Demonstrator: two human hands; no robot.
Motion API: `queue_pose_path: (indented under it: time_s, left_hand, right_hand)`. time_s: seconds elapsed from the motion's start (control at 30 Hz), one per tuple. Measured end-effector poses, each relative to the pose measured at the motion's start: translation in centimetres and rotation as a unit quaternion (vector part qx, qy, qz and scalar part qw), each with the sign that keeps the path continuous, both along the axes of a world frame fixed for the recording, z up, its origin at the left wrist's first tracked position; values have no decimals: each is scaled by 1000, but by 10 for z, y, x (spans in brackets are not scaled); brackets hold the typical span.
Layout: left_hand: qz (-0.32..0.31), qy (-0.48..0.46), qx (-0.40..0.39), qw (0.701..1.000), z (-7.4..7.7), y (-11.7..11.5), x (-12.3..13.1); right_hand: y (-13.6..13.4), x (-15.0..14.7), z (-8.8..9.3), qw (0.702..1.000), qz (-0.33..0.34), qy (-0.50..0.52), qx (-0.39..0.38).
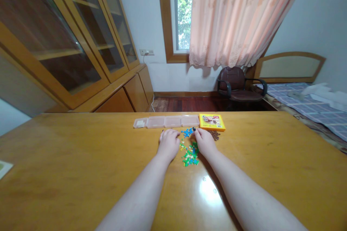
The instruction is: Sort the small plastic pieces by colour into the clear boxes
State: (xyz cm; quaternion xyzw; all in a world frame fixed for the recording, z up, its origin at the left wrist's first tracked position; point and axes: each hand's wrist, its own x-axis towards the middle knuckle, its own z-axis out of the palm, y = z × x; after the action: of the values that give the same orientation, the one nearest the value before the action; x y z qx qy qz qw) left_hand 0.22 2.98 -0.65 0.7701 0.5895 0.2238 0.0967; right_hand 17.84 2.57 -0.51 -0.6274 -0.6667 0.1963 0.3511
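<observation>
A small heap of tiny building bricks (190,156) in green, yellow and blue lies on the wooden table (81,158). A separate cluster of blue bricks (186,132) sits just beyond it. My left hand (168,143) rests curled on the table to the left of the blue cluster. My right hand (204,140) is to the right, fingers bent, a dark-nailed fingertip beside the blue bricks. Whether either hand grips a brick is hidden. A few brown bricks (215,135) lie to the right of my right hand.
A row of clear plastic compartment trays (166,121) stands behind the bricks, with a yellow box (211,121) at its right end. A paper corner (4,168) shows at the left table edge. Beyond the table are a brown armchair (238,86), a bed (311,104) and glass-door cabinets (67,39).
</observation>
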Motion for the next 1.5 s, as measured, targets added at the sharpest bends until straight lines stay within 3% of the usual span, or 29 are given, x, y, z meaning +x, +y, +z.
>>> queue_pose_path:
  time_s: [0.23, 0.37, 0.5, 0.7, 0.97, 1.3, 1.37, 1.5]
  left_hand:
    - [-75, 14, -51, 996, -5, -3, 3]
    - [-64, -2, -24, 998, -2, -2, 3]
    - [-32, -24, -10, 999, 2, -2, 2]
    - [-104, -22, 4, 994, 2, -6, 4]
    - [-114, -31, 10, 993, 3, -3, 2]
    - [-125, -12, 6, 992, 3, -2, 1]
    - [-119, -20, 5, 993, 5, -2, 2]
    - [-102, -34, 13, 994, 5, -1, 1]
  right_hand:
    - [-1, 0, 1, 1000, 6, 6, -5]
    - [0, -1, 2, 1000, 28, 7, -2]
    - [0, 0, 2, 998, -14, 58, 14]
    - [-2, 1, 4, 994, -43, 97, 16]
    - [-2, -1, -4, 992, 45, 119, 2]
    - [-9, -7, 6, 970, 230, 79, 15]
    - [-7, -7, 5, 973, 224, 59, 12]
    - [-2, -4, -1, 990, 137, 22, 13]
